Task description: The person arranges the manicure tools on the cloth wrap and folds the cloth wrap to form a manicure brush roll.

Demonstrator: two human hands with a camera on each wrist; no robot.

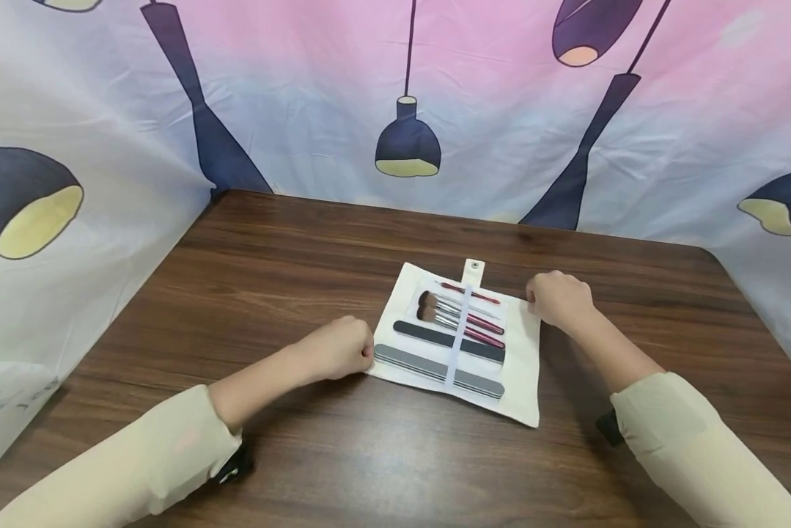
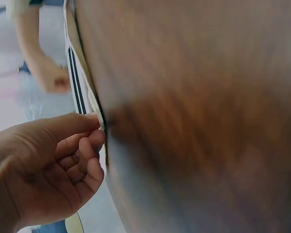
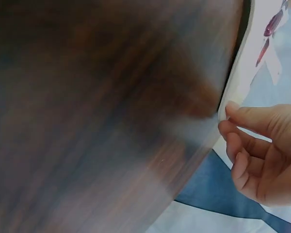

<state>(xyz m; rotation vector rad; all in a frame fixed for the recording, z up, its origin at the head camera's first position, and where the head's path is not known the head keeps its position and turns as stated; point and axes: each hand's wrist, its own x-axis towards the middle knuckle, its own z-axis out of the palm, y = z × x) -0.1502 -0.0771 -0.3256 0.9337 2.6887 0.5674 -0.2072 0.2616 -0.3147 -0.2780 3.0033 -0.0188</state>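
Note:
An unfolded cream fabric case [image 1: 523, 381] lies on the table, with a snap tab [image 1: 474, 268] at its far edge. Under its white elastic band [image 1: 459, 337] sit makeup brushes [image 1: 464, 315], a thin red-handled tool [image 1: 471, 292], a black nail file [image 1: 448, 341] and grey nail files [image 1: 438, 370]. My left hand [image 1: 339, 347] pinches the near left corner of the case between thumb and forefinger, as the left wrist view shows. At the far right corner, my right hand [image 1: 560, 299] pinches the edge the same way; its thumb [image 3: 247, 115] lies on the cream fabric.
The dark wood table [image 1: 289, 279] runs under everything. A patterned cloth [image 1: 316, 110] printed with lamps hangs behind it and along the left side. Dark wrist devices [image 1: 237, 463] show at both sleeves.

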